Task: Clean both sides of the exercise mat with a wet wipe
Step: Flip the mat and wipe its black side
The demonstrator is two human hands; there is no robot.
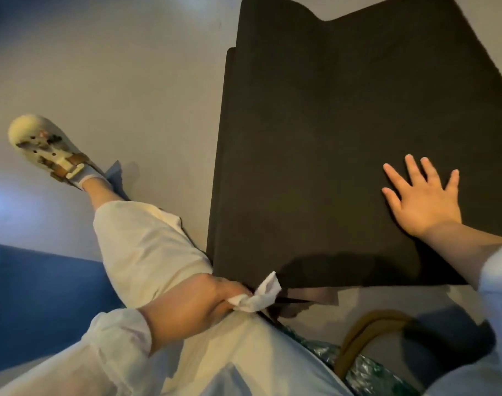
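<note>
The black exercise mat (315, 144) fills the upper right of the head view, folded in layers, with a second edge showing along its left side. My right hand (424, 198) lies flat on the mat near its right side, fingers spread and straight. At the mat's near left corner my left hand (215, 295) grips a crumpled white wet wipe (258, 295). The hand seems to hold the mat's corner too, but the fingers are hidden.
My left leg in pale trousers stretches out to the left, ending in a cream clog (44, 147) on the grey floor (115, 67). Something blue (38, 304) sits at the lower left. A mustard handle (367, 335) and shiny green material lie near my lap.
</note>
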